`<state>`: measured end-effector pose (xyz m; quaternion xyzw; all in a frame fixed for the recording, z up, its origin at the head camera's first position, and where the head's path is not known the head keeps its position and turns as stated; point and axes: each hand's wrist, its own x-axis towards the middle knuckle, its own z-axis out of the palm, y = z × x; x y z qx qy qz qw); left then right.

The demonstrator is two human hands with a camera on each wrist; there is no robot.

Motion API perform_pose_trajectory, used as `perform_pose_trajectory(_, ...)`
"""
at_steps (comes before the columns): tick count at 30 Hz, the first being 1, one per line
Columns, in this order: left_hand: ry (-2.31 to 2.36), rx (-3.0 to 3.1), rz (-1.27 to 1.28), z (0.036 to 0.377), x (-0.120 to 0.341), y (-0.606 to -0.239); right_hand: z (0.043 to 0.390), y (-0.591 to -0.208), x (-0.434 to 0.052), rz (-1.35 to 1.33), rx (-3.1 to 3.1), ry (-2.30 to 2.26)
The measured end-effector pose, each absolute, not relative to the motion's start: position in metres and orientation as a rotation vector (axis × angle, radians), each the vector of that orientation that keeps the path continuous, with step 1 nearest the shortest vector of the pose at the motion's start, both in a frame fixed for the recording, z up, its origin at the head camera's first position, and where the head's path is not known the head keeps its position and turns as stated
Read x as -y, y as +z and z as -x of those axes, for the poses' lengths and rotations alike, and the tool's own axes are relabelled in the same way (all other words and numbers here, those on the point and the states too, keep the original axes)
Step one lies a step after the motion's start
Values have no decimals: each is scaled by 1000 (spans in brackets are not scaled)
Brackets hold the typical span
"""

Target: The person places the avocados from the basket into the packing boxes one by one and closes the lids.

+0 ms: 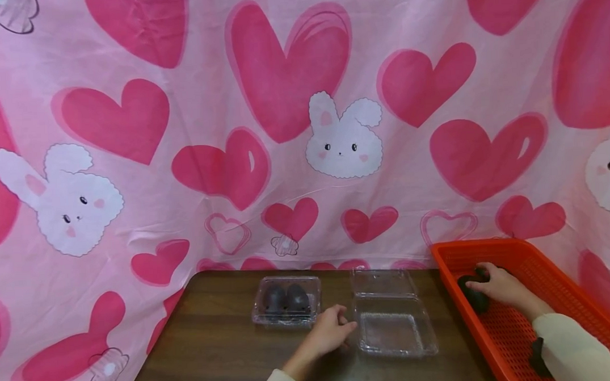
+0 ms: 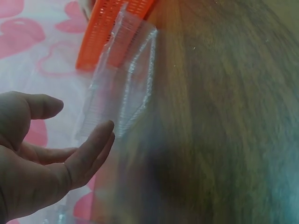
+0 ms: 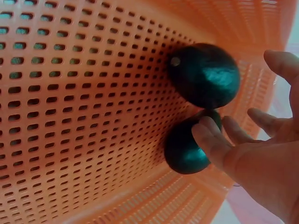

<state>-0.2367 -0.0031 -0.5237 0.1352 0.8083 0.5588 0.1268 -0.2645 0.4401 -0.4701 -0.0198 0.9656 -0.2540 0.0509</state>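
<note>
My right hand (image 1: 500, 287) reaches into the orange basket (image 1: 487, 333), its fingers spread. In the right wrist view, a fingertip lies against the lower dark avocado (image 3: 187, 147); another avocado (image 3: 205, 74) with a pale stem end sits beside it. The fingers do not wrap round either one. My left hand (image 1: 331, 330) hovers over the table, fingers bent loosely with nothing between them. It is just left of an open clear plastic clamshell box (image 1: 393, 331), whose lid (image 1: 384, 282) leans back.
Left of the open box stands another clear clamshell (image 1: 286, 302) holding two dark avocados. A further dark fruit (image 1: 537, 357) shows in the basket, partly behind the right sleeve. A pink heart-print cloth (image 1: 294, 185) hangs behind the brown wooden table (image 1: 214, 342).
</note>
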Motion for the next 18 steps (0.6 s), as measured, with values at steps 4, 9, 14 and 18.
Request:
perform_pose_trajectory(4, 1649, -2314, -339, 238, -1, -532, 271, -480, -444, 47, -2925, -758)
perform_pose_trajectory(9, 1708, -2278, -273, 239, -8, -539, 279, -494, -448, -15, -2863, -791)
perform_pose_trajectory(14, 1814, -2190, -188, 238, -14, -543, 279, -500, -444, -74, -2828, -820)
perform_pose_trajectory(18, 1908, -2077, -149, 238, -17, -545, 277, -505, -441, -86, -2832, -816)
